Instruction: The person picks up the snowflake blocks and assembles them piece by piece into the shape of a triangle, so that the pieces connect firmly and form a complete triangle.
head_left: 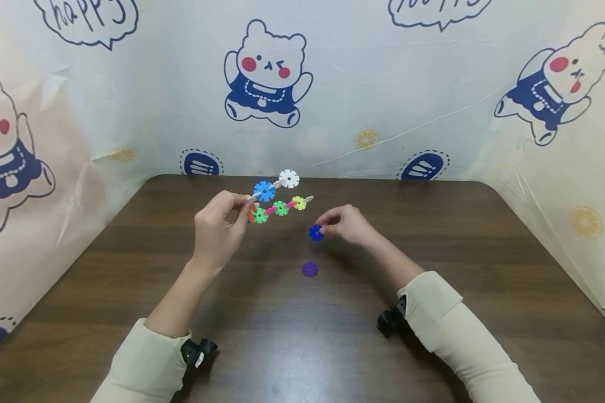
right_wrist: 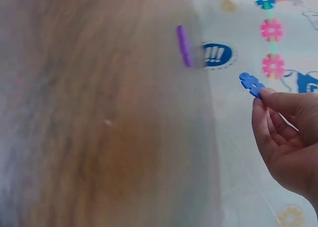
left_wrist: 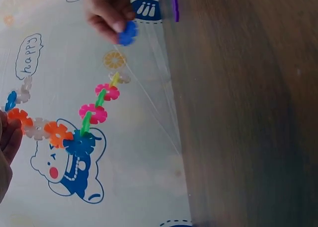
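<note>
My left hand (head_left: 215,232) pinches a chain of interlocking plastic snowflake discs (head_left: 280,208) and holds it up above the far part of the table. The chain bends into two arms: one with a light blue disc (head_left: 264,191) and a white disc (head_left: 289,178), the other with green, pink and yellow discs ending in a clear one. In the left wrist view, orange discs (left_wrist: 58,133) show beside the fingers. Between thumb and fingers, my right hand (head_left: 350,225) pinches a loose blue snowflake disc (right_wrist: 251,85), apart from the chain.
A purple snowflake disc (head_left: 310,270) is on the brown wooden table (head_left: 292,347), nearer to me than the blue one. Behind the table hangs a pale sheet (head_left: 343,84) printed with bears. Each cuff bears a black wrist device (head_left: 199,352).
</note>
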`<action>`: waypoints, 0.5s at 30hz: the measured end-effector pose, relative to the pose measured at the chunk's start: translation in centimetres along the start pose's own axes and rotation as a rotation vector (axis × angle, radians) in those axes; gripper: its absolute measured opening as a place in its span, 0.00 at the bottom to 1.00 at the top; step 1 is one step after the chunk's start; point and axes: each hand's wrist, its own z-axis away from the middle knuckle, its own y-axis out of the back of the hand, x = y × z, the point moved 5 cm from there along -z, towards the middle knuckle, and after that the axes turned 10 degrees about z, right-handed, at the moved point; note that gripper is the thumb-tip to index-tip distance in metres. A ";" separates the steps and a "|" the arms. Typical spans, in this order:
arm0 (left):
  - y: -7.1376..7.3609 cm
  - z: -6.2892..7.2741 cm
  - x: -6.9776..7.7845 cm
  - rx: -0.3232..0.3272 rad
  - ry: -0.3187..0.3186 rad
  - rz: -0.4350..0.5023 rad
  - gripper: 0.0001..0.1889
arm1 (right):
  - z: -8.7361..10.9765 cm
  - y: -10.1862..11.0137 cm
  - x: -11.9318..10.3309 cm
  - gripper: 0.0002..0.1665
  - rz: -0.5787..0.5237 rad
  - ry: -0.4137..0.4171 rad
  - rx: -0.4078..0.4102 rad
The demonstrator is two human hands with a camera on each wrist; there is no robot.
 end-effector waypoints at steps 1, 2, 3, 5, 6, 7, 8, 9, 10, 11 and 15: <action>0.0 0.0 0.1 -0.007 -0.005 -0.003 0.07 | 0.3 0.5 -0.2 0.08 -0.024 0.003 0.024; -0.1 0.0 0.1 -0.013 -0.007 -0.002 0.07 | 0.5 0.9 -0.4 0.09 -0.051 0.006 0.052; -0.1 0.0 0.1 -0.016 -0.007 0.004 0.07 | 0.8 1.4 -0.6 0.09 -0.077 0.009 0.081; -0.2 0.1 0.1 -0.029 -0.011 0.005 0.08 | 1.3 2.3 -1.0 0.09 -0.135 0.018 0.141; -0.2 0.1 0.1 -0.032 -0.009 0.008 0.08 | 1.6 2.7 -1.3 0.09 -0.171 0.020 0.170; -0.3 0.1 0.2 -0.038 -0.011 0.008 0.08 | 1.9 3.1 -1.5 0.10 -0.202 0.024 0.196; -0.3 0.2 0.2 -0.040 -0.010 0.014 0.08 | 2.1 3.5 -1.8 0.10 -0.230 0.030 0.224; -0.3 0.2 0.2 -0.045 -0.010 0.015 0.08 | 2.4 3.8 -2.0 0.10 -0.260 0.035 0.250; -0.4 0.2 0.2 -0.051 -0.009 0.018 0.08 | 2.6 4.1 -2.2 0.10 -0.291 0.042 0.275; -0.4 0.2 0.2 -0.056 -0.008 0.023 0.08 | 2.9 4.4 -2.4 0.11 -0.322 0.049 0.299; -0.6 0.2 0.3 -0.079 -0.010 0.047 0.09 | 3.6 5.3 -2.8 0.11 -0.426 0.077 0.382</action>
